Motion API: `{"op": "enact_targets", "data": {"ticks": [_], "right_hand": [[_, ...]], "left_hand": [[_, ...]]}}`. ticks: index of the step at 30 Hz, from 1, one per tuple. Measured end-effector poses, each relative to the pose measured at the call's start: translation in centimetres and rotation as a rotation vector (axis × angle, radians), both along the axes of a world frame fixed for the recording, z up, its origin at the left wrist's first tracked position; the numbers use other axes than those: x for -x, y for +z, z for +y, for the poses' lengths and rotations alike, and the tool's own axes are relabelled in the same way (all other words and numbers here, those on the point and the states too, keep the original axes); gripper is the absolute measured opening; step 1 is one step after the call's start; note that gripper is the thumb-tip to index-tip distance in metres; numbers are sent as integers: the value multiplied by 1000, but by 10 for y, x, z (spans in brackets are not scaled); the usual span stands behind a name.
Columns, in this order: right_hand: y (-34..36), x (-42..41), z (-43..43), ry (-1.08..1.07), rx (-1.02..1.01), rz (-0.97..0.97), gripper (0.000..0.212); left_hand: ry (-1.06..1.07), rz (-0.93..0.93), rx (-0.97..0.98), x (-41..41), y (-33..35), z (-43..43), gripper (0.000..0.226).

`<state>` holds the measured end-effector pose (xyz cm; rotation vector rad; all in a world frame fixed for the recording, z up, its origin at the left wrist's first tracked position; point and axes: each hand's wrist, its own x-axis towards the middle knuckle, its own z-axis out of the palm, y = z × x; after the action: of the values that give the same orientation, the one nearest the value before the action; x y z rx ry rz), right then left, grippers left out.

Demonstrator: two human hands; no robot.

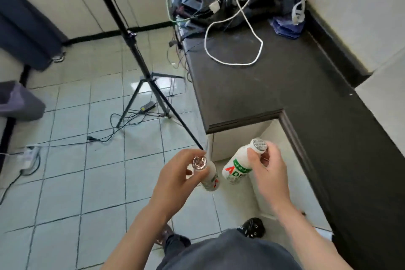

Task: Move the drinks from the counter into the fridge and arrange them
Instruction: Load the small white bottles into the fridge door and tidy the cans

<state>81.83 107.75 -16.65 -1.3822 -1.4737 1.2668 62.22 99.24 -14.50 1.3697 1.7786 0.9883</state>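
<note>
Holding 2 drinks at once, the person has 1 white bottle in each hand. The left grip (182,174) is curled round the neck of the left bottle (209,178), just under its shiny cap. The right grip (268,171) pinches the top of the right bottle (237,166), with the thumb on the near side and the fingers by the cap.

Both bottles hang by their tops, so the heavy bottoms swing down and tip toward each other. They are just beside each other, and I think a small gap sits between them. Holding them by the neck is easy for 1 hand, but it is a loose hold, so a bottle could slip or bump the other.

Both drinks are off the dark tabletop (274,85) and out over the tiled floor (87,160), near the tabletop's near corner. I think this is the carrying step. The fridge is not in view, so I cannot tell how far away it is.

On the far end of the tabletop lie a white cord (232,47) and a pile of bags and wires (230,0). I see no more drinks there. A black tripod (140,59) stands on the floor to the left, with wires round its feet, so feet could trip there.
</note>
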Motion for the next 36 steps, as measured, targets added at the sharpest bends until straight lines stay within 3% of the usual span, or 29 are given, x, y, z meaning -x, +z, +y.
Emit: {"op": "enact_targets", "data": {"ticks": [13, 17, 27, 36], "right_hand": [[2, 303, -112, 421, -39, -2, 10], [16, 373, -141, 570, -63, -4, 18], [2, 579, -230, 1024, -54, -32, 7], [6, 812, -363, 1385, -35, 40, 17]], "left_hand": [[638, -15, 14, 259, -13, -223, 40], [827, -45, -37, 312, -5, -272, 39], [1304, -165, -58, 406, -16, -385, 40], [1661, 47, 31, 539, 5, -508, 49]]}}
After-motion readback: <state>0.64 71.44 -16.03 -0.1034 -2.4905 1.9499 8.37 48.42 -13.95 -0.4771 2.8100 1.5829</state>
